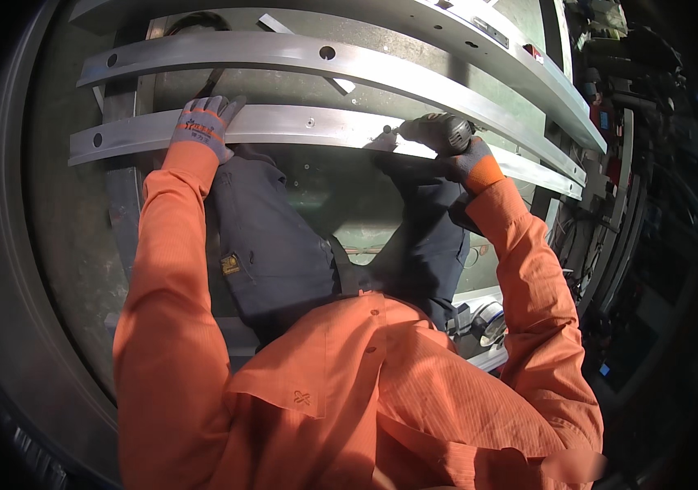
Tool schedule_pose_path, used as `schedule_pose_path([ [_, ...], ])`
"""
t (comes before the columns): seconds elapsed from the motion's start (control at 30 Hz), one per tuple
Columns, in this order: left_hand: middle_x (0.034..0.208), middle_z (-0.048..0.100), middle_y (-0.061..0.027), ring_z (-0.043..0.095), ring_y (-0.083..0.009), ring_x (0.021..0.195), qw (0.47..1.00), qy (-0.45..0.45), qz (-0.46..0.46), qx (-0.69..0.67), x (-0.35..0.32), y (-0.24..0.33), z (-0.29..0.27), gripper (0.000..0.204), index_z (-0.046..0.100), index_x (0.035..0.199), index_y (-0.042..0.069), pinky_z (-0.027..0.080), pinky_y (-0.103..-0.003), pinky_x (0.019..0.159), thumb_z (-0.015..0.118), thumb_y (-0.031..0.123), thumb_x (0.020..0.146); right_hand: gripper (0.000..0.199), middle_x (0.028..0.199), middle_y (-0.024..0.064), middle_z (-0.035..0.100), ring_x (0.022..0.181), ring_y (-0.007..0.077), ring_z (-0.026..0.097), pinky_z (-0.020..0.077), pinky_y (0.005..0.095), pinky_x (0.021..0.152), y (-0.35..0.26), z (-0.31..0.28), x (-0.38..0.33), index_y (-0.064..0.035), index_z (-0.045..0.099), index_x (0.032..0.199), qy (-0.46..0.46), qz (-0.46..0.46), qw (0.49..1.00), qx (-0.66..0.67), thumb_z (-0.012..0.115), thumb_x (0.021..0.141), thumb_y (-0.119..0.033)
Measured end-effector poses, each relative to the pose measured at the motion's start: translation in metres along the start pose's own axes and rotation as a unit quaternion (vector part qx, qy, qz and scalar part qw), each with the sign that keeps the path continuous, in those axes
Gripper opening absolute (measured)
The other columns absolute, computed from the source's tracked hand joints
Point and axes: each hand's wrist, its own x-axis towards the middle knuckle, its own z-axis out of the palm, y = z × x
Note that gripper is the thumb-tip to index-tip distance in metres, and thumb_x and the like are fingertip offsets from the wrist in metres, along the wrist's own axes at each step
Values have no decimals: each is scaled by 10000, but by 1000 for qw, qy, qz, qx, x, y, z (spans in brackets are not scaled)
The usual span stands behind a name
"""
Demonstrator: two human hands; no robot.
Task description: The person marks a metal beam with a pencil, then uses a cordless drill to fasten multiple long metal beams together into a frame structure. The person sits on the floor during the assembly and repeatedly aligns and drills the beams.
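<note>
My left hand [202,122], in a grey and orange glove, rests flat on a long silvery metal bar [300,124] that runs across the view. My right hand [455,147], also gloved, grips a dark power tool [439,131] whose tip touches the same bar near its middle. My orange sleeves and dark trousers fill the lower half of the view.
A second metal bar with holes [300,51] lies parallel above the first, and a third [479,33] lies farther back. All rest on a grey-green work surface [71,220]. Dark racks of parts and tools [635,106] stand at the right. A shiny round fitting [489,320] sits by my right knee.
</note>
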Motion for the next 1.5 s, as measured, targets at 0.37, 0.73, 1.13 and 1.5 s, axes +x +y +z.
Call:
schedule_pose_path([
  [0.37,1488,508,-100,512,-331,1363,1000,13,0,-18,0,-4,12,1042,364,1602,309,369,-469,1178,877,345,696,320,786,122,743,692,200,719,573,350,664,-15,-10,-7,-2,765,933,6,18,1000,-8,816,730,-244],
  [0.73,1530,482,-126,483,-343,1408,1000,-6,-7,-9,3,1,8,1023,375,1600,298,376,-479,1178,874,333,707,542,1092,113,727,747,115,617,483,275,599,-10,-65,-108,-39,641,1312,48,-173,984,-15,685,772,-43],
  [1.13,1678,297,-105,310,-402,1526,992,-86,-96,10,3,28,-14,1038,315,1619,313,256,-529,1256,843,377,727,674,1267,205,670,781,252,699,571,354,608,65,-6,-257,-11,549,1411,0,-116,749,653,684,753,-67],
  [1.5,1292,680,-117,675,-131,1068,441,-102,258,-854,-95,269,-57,573,600,1395,39,543,-274,930,816,114,870,643,1100,145,716,714,171,673,571,310,607,118,65,-252,-39,571,1376,-85,-89,735,667,713,754,-117],
])
